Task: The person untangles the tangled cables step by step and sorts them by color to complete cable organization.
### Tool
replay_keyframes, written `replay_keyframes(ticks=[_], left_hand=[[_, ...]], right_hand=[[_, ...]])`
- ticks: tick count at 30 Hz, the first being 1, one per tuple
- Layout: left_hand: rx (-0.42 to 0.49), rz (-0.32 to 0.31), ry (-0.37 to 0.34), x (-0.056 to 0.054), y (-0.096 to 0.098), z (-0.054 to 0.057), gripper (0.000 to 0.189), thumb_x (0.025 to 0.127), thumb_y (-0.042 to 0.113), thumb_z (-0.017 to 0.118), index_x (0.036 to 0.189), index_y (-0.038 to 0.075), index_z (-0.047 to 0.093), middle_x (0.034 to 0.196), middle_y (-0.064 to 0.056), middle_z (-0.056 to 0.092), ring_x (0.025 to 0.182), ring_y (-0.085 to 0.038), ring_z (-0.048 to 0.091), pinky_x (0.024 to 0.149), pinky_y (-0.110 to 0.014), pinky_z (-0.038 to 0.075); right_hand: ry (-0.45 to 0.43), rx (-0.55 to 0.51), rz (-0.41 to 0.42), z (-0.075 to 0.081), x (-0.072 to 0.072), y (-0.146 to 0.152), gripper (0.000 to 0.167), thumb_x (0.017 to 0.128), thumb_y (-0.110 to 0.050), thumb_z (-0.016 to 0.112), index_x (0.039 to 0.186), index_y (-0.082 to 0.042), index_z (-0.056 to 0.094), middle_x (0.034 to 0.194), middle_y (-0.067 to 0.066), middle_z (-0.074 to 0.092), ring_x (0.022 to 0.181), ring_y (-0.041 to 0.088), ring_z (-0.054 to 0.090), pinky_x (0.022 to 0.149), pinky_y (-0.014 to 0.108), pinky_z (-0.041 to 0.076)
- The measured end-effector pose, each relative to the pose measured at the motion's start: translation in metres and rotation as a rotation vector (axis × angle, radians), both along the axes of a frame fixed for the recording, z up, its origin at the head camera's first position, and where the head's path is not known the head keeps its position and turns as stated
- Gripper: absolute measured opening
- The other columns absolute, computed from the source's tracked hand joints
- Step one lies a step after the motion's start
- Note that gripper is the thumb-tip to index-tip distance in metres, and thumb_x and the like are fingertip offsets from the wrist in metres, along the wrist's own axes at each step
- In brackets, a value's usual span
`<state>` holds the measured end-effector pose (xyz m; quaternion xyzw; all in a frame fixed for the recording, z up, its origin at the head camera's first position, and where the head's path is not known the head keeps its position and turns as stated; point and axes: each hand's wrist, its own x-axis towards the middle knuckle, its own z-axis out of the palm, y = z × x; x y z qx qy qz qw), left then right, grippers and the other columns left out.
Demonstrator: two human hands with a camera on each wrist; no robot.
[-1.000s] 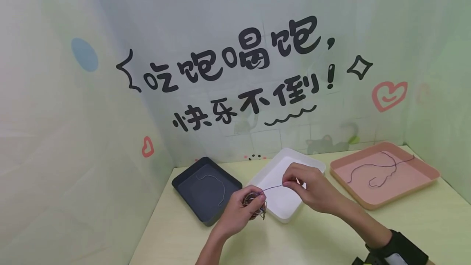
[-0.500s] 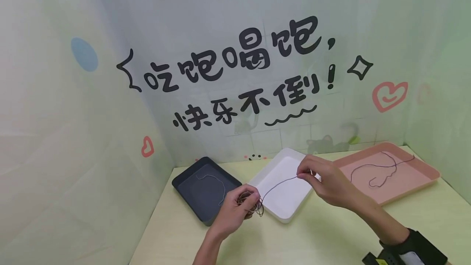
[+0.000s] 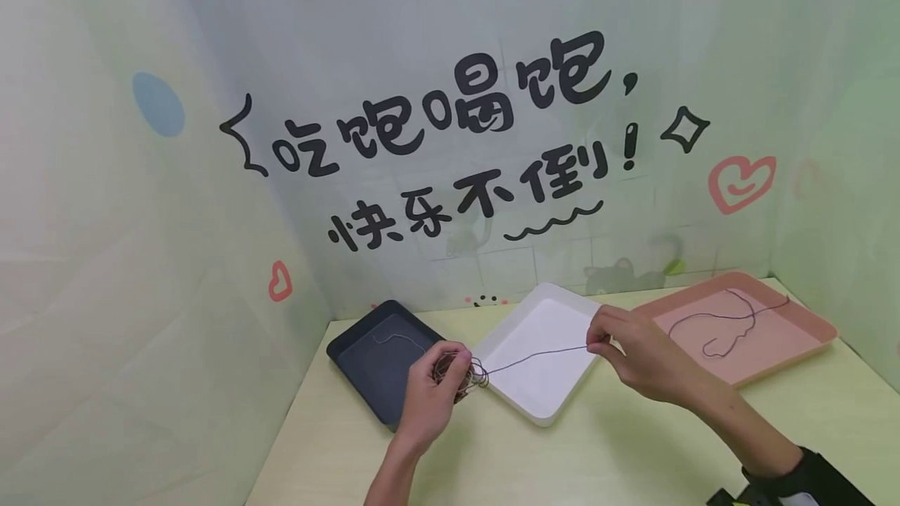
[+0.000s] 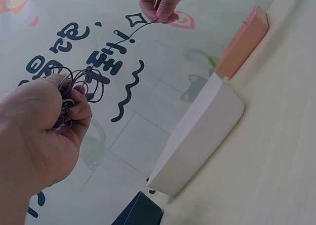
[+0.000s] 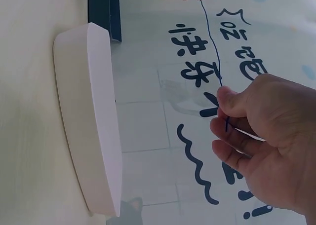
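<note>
My left hand (image 3: 429, 404) grips a tangled bundle of thin wires (image 4: 74, 89), mixed dark and pale, with loose loops sticking out past the fingertips. From that bundle one thin blue wire (image 5: 212, 40) runs to my right hand (image 3: 643, 358). Thumb and index finger of the right hand pinch the blue wire close to its end, and a short tail shows below the thumb in the right wrist view. Both hands are held up above the table, the left one overlapping the dark tray in the head view and the right one at the white tray's right corner.
Three shallow trays stand on the pale table (image 3: 548, 467). The dark tray (image 3: 366, 373) at left holds a pale wire (image 3: 394, 337); the white tray (image 3: 541, 397) is in the middle. Dark bluish wires (image 3: 710, 316) lie in the pink tray (image 3: 794, 330) at right. A printed curtain hangs behind.
My hands have moved apart, left hand leftward with the bundle and right hand rightward with the blue wire. The length of wire showing between them has grown.
</note>
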<state>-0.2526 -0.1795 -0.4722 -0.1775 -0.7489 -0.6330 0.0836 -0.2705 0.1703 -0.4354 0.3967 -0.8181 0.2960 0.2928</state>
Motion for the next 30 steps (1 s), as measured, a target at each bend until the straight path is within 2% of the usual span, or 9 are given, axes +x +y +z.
replay_keyframes(ticks=[6, 9, 13, 19, 25, 30], left_hand=[[0.009, 0.029, 0.002, 0.001, -0.002, 0.000, 0.023, 0.117, 0.019, 0.064, 0.120, -0.003, 0.070, 0.088, -0.002, 0.063, 0.068, -0.005, 0.054, 0.061, -0.020, 0.048], [0.037, 0.073, -0.008, 0.001, -0.004, 0.000, 0.025, 0.117, 0.021, 0.065, 0.121, -0.003, 0.070, 0.089, -0.002, 0.064, 0.070, -0.005, 0.056, 0.062, -0.020, 0.049], [0.089, 0.141, -0.023, 0.000, -0.009, -0.001, 0.024, 0.117, 0.022, 0.065, 0.121, -0.001, 0.069, 0.087, -0.001, 0.064, 0.071, -0.005, 0.057, 0.062, -0.020, 0.051], [0.091, 0.207, -0.022, 0.002, -0.021, 0.001, 0.021, 0.116, 0.023, 0.067, 0.119, 0.003, 0.071, 0.090, -0.001, 0.065, 0.072, -0.006, 0.059, 0.062, -0.021, 0.052], [0.114, 0.238, -0.044, 0.004, -0.031, 0.000, 0.021, 0.117, 0.023, 0.066, 0.118, 0.003, 0.070, 0.090, -0.002, 0.065, 0.071, -0.007, 0.058, 0.062, -0.020, 0.053], [0.121, 0.234, -0.059, 0.005, -0.035, -0.001, 0.019, 0.117, 0.024, 0.066, 0.118, 0.005, 0.069, 0.090, -0.002, 0.065, 0.070, -0.007, 0.056, 0.062, -0.020, 0.052]], right_hand=[[-0.052, -0.054, -0.046, -0.003, 0.001, 0.004, 0.043, 0.084, 0.015, 0.089, 0.094, -0.021, 0.068, 0.094, -0.015, 0.068, 0.084, -0.004, 0.061, 0.075, 0.015, 0.053], [-0.050, -0.084, -0.049, -0.005, 0.000, 0.007, 0.043, 0.085, 0.015, 0.088, 0.095, -0.022, 0.068, 0.093, -0.014, 0.070, 0.084, -0.002, 0.062, 0.077, 0.013, 0.052], [-0.065, -0.131, -0.091, -0.006, 0.002, 0.013, 0.043, 0.086, 0.014, 0.088, 0.094, -0.024, 0.069, 0.091, -0.016, 0.070, 0.081, -0.002, 0.061, 0.073, 0.013, 0.050], [-0.078, -0.174, -0.158, -0.008, 0.003, 0.028, 0.040, 0.088, 0.012, 0.088, 0.094, -0.024, 0.071, 0.090, -0.015, 0.071, 0.080, -0.002, 0.058, 0.073, 0.013, 0.047], [-0.118, -0.255, -0.285, -0.010, 0.006, 0.046, 0.031, 0.088, 0.009, 0.089, 0.099, -0.018, 0.079, 0.088, -0.013, 0.075, 0.079, -0.006, 0.061, 0.072, 0.012, 0.046], [-0.195, -0.366, -0.399, -0.009, 0.010, 0.065, 0.019, 0.095, 0.003, 0.085, 0.108, -0.010, 0.083, 0.094, -0.024, 0.074, 0.085, -0.018, 0.063, 0.078, 0.004, 0.047]])
